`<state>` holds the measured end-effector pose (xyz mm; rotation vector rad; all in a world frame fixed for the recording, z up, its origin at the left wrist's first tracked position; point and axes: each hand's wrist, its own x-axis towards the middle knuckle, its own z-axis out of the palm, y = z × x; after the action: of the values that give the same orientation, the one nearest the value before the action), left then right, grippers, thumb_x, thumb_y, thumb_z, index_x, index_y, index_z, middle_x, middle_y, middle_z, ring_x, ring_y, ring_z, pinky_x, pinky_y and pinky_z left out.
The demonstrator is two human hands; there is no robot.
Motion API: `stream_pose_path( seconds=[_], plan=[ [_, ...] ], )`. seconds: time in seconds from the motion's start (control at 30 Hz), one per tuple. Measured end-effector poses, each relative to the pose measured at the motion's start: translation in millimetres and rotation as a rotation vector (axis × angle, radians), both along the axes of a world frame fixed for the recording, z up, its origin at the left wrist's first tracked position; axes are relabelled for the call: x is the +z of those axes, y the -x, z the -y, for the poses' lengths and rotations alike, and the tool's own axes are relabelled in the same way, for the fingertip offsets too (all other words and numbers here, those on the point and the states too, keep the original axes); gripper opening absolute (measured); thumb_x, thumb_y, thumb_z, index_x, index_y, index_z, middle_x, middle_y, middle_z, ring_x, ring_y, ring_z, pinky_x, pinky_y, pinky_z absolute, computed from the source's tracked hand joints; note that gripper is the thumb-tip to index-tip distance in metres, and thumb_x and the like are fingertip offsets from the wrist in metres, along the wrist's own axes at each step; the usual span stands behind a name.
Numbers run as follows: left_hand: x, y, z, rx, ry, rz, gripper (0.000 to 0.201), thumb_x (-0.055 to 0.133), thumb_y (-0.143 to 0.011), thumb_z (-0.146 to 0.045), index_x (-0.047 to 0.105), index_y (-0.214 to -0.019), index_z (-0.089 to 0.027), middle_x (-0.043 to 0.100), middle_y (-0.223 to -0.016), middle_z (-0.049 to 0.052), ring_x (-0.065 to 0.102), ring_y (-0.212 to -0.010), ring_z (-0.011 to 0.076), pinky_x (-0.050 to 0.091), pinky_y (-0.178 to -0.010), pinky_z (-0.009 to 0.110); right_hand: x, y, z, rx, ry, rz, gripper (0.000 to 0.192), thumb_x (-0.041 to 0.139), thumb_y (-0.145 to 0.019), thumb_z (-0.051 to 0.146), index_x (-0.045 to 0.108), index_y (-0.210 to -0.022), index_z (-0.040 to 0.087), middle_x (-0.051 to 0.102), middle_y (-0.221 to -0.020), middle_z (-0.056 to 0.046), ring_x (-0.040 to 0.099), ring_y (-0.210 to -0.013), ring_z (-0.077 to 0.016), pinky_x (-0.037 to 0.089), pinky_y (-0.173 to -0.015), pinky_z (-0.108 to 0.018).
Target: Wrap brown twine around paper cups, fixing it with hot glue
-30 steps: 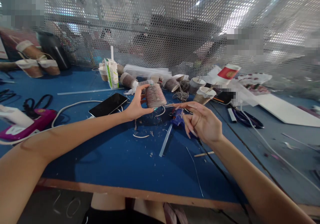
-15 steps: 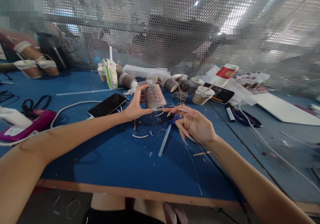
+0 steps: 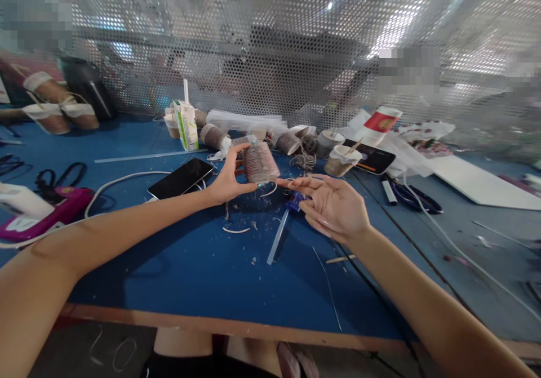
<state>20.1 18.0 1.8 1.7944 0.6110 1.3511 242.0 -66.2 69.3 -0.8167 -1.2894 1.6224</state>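
Table [image 3: 203, 265] blue, littered, mesh screen [image 3: 270, 45] behind

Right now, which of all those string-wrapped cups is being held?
The wrapped cup lifted sideways in the left hand; the other cups rest on the table.

Two phones [image 3: 181, 177] [image 3: 370, 156], one carton [image 3: 187, 124], one red cup [image 3: 382, 120], one scissors [image 3: 409, 194]

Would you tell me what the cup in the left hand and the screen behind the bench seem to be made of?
The cup, pinched in the left hand, looks like a paper cup wound with thin brownish twine: fine ridges ring its side, matt finish. The screen appears to be perforated sheet metal, grey and slightly shiny, with regular round holes.
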Motion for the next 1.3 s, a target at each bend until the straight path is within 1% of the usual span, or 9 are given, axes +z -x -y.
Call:
stream_pose_path(
  seconds=[0.17, 0.33, 0.47, 0.63, 0.83, 0.93, 1.13, 1.2, 1.3],
  plan=[
    [1.0, -1, 1, -0.012, 0.034, 0.022, 0.086, 0.08, -0.064, -0.034, 0.032, -0.135, -0.025, 0.039, -0.138, 0.012, 0.053, -0.122, 0.0307, 0.051, -0.101, 0.05, 3.0, -8, -4, -0.109, 0.049, 0.011, 0.032, 0.044, -0.088, 0.04, 0.062, -0.081, 0.015, 0.073, -0.112, -0.017, 0.03, -0.029, -0.0024, 0.023, -0.025, -0.022],
    [1.7, 0, 1, -0.019, 0.047, 0.025, 0.087, 0.081, -0.064, -0.033, 0.032, -0.135, -0.026, 0.036, -0.14, 0.012, 0.05, -0.127, 0.0321, 0.048, -0.104, 0.051, 1.8, -9, -6, -0.208, 0.002, 0.013, 0.029, 0.046, -0.085, 0.039, 0.061, -0.075, 0.016, 0.075, -0.104, -0.013, 0.033, -0.028, -0.0025, 0.028, -0.027, -0.023],
    [0.6, 0, 0, -0.038, 0.047, 0.023, 0.086, 0.08, -0.065, -0.035, 0.03, -0.135, -0.027, 0.033, -0.143, 0.012, 0.05, -0.127, 0.0314, 0.048, -0.104, 0.05, 0.4, -2, -1, -0.165, -0.078, -0.003, 0.026, 0.045, -0.086, 0.036, 0.059, -0.075, 0.018, 0.074, -0.11, -0.012, 0.035, -0.03, -0.0039, 0.031, -0.026, -0.023],
    [-1.4, -3, -3, -0.076, 0.057, 0.05, 0.086, 0.081, -0.062, -0.037, 0.032, -0.132, -0.029, 0.036, -0.14, 0.011, 0.053, -0.121, 0.0285, 0.051, -0.1, 0.047, -2.0, 7, 3, -0.065, -0.058, 0.042, 0.021, 0.046, -0.087, 0.036, 0.057, -0.08, 0.019, 0.07, -0.122, -0.011, 0.038, -0.033, -0.0049, 0.04, -0.027, -0.027],
    [-2.3, -1, -3, -0.082, 0.062, 0.036, 0.086, 0.079, -0.063, -0.036, 0.033, -0.135, -0.029, 0.036, -0.143, 0.011, 0.057, -0.116, 0.0261, 0.053, -0.096, 0.044, -3.2, -2, -2, -0.219, -0.094, 0.019, 0.018, 0.045, -0.086, 0.035, 0.057, -0.083, 0.021, 0.069, -0.121, -0.009, 0.038, -0.035, -0.0048, 0.04, -0.03, -0.026],
    [-1.8, 0, -2, -0.054, 0.025, 0.023, 0.084, 0.077, -0.066, -0.034, 0.032, -0.137, -0.03, 0.033, -0.147, 0.011, 0.055, -0.12, 0.0267, 0.052, -0.1, 0.044, -2.5, -7, -4, -0.333, -0.132, 0.023, 0.018, 0.045, -0.086, 0.034, 0.059, -0.083, 0.022, 0.067, -0.125, -0.007, 0.039, -0.037, -0.0049, 0.044, -0.034, -0.027],
    [-0.3, 2, -3, 0.034, -0.043, -0.07, 0.084, 0.074, -0.068, -0.034, 0.032, -0.14, -0.028, 0.026, -0.151, 0.013, 0.05, -0.123, 0.0294, 0.05, -0.101, 0.048, 1.2, -10, -2, -0.433, -0.19, -0.053, 0.016, 0.046, -0.083, 0.03, 0.06, -0.083, 0.023, 0.059, -0.138, -0.003, 0.041, -0.04, -0.0053, 0.045, -0.038, -0.029],
    [-1.3, 2, -6, 0.065, -0.067, -0.103, 0.084, 0.074, -0.068, -0.032, 0.034, -0.141, -0.026, 0.03, -0.147, 0.014, 0.046, -0.128, 0.0323, 0.047, -0.105, 0.051, 3.6, -12, -1, -0.432, -0.208, -0.084, 0.014, 0.048, -0.082, 0.031, 0.06, -0.082, 0.024, 0.057, -0.141, -0.002, 0.042, -0.041, -0.0059, 0.044, -0.037, -0.029],
    [-4.4, 2, -11, 0.122, -0.052, -0.184, 0.087, 0.075, -0.067, -0.028, 0.034, -0.143, -0.025, 0.035, -0.143, 0.014, 0.038, -0.135, 0.0362, 0.04, -0.111, 0.056, 8.3, -11, 2, -0.34, -0.168, -0.113, 0.017, 0.046, -0.083, 0.034, 0.059, -0.08, 0.024, 0.06, -0.138, -0.002, 0.039, -0.04, -0.0059, 0.04, -0.035, -0.028]
  ],
)
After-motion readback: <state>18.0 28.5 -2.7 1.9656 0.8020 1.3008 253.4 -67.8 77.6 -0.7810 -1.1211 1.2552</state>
